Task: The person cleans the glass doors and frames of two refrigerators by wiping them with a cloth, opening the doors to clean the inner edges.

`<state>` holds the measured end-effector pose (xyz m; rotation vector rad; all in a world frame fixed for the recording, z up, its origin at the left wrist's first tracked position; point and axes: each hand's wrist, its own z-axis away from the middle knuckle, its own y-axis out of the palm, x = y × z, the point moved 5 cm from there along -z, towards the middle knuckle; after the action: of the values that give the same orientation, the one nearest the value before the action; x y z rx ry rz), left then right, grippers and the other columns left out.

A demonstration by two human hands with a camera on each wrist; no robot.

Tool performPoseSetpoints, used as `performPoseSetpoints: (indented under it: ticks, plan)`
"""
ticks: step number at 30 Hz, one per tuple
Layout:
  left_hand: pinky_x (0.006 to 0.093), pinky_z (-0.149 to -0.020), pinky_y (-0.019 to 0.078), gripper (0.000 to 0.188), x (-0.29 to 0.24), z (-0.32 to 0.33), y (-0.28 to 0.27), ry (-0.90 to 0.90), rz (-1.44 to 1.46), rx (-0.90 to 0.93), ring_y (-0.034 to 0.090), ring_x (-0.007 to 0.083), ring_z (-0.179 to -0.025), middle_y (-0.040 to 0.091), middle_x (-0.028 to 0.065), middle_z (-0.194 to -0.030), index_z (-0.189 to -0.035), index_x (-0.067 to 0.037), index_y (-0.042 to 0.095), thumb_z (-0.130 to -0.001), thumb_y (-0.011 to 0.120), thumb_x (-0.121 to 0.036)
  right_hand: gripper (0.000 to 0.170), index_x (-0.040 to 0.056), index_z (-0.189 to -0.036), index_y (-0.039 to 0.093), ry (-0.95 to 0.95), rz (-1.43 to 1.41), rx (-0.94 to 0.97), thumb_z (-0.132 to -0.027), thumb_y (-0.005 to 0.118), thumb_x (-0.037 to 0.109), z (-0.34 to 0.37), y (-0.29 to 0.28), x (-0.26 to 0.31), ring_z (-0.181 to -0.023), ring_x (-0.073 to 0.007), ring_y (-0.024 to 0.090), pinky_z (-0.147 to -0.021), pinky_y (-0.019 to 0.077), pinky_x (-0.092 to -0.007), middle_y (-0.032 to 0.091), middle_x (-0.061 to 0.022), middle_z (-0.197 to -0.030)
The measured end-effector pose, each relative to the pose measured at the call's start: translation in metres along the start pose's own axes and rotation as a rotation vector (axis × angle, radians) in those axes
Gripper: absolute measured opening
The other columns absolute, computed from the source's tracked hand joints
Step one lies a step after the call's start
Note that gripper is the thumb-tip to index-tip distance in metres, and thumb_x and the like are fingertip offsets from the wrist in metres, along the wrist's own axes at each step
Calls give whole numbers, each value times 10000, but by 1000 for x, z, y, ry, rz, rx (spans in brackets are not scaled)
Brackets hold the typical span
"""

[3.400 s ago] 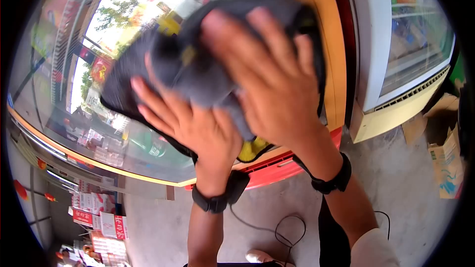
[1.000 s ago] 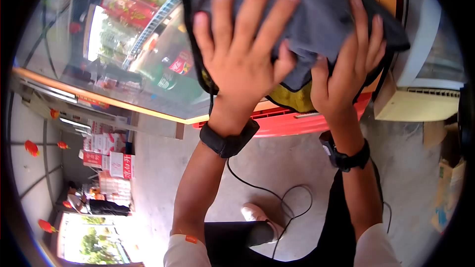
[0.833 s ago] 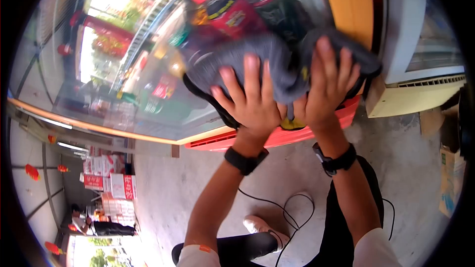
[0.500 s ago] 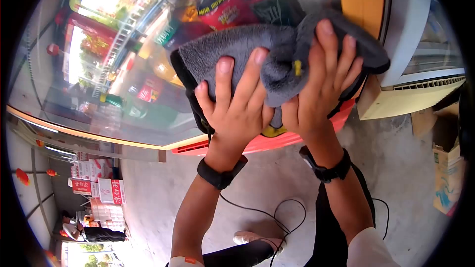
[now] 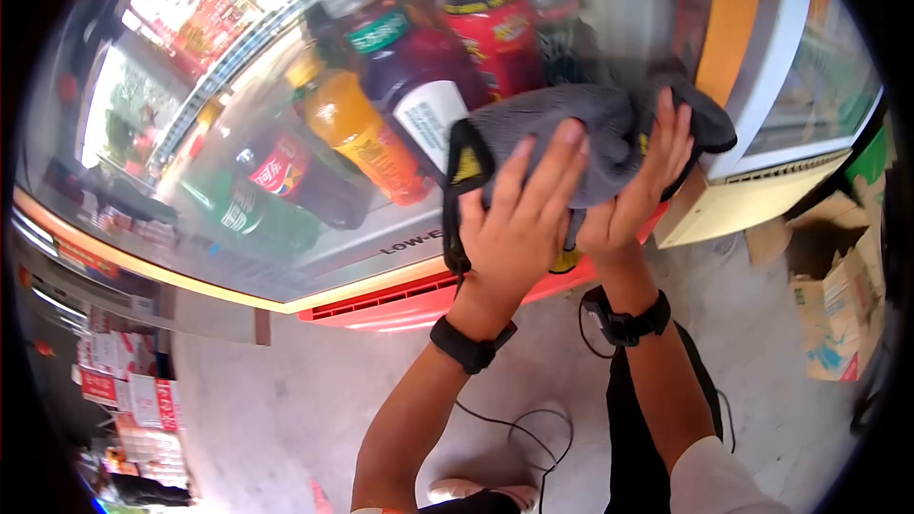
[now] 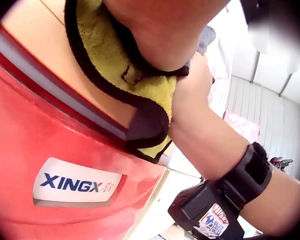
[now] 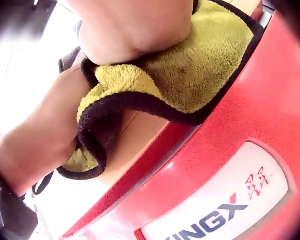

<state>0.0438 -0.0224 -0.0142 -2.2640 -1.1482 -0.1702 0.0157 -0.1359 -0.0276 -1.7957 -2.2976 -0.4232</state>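
Cloth (image 5: 605,148), left hand (image 5: 514,224) and right hand (image 5: 633,195) have shifted rightward across the glass (image 5: 624,19) since a moment ago, so more of the bottles behind it shows. From the head, the grey, black-edged cloth lies rumpled against the low right part of the glass, near the orange frame (image 5: 731,24). The left hand presses it with fingers extended; the right, fingers also extended, presses its bunched right part. Neither is clenched. The cloth overlaps a purple bottle (image 5: 414,71); an orange bottle (image 5: 367,138) shows just left of that, a green bottle (image 5: 252,214) farther left. The red base (image 5: 409,305) runs below. A box (image 5: 828,290) and a looped cable (image 5: 524,438) lie on the floor (image 5: 305,409). From the left wrist, the cloth's yellow side shows beneath the heel of the left hand, hanging over the frame above a label (image 6: 77,184) reading XINGX; the right forearm (image 6: 205,132) crosses beyond. From the right wrist, yellow pile spreads under the right hand's heel, its black edge reaching the red base; the label is partly cut off. Both wrist views hide the fingers.
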Motion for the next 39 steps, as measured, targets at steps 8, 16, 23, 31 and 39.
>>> performPoseSetpoints:
  ticks: [8, 16, 23, 31, 39]
  plan:
    - [223, -928, 381, 594, 30, 2, -16, -8, 538, -23, 484, 60, -1189, 448, -38, -1410, -1420, -104, 376, -843, 498, -176, 709, -12, -1453, 150, 286, -390, 5, -927, 509, 299, 25, 18, -24, -1301, -293, 365, -1129, 197, -400, 350, -174, -1417]
    - [219, -971, 394, 569, 102, 32, -29, -138, 1277, -104, 534, 88, -1123, 548, -29, -1281, -1399, -112, 418, -838, 514, -117, 612, 7, -1461, 111, 463, -510, 210, -985, 420, 233, 50, 51, 12, -1335, -245, 302, -1126, 196, -397, 249, -158, -1468]
    - [321, -908, 337, 506, 264, 63, -124, -376, 272, -117, 488, 132, -1155, 517, -111, -1345, -1291, -317, 564, -790, 609, -262, 660, -60, -1399, 276, -414, 306, 491, -938, 427, 388, -37, 108, 218, -1400, -454, 64, -1093, 51, -574, 155, -259, -1513]
    - [362, -839, 301, 428, 258, 107, -94, -249, -38, -158, 430, 126, -1219, 512, -141, -1332, -1218, -351, 600, -823, 500, -479, 552, 26, -1196, 589, -681, 270, 551, -806, 573, 415, 29, 120, 219, -1192, -403, 376, -911, 286, -563, 442, -82, -1393]
    - [394, -772, 355, 428, 222, 208, -58, -249, 202, 65, 484, 170, -1136, 544, -85, -1291, -1150, -228, 627, -753, 627, -389, 404, 200, -1138, 650, -663, 293, 851, -746, 641, 297, 74, 100, 234, -939, -119, 535, -674, 393, -324, 536, 116, -1288]
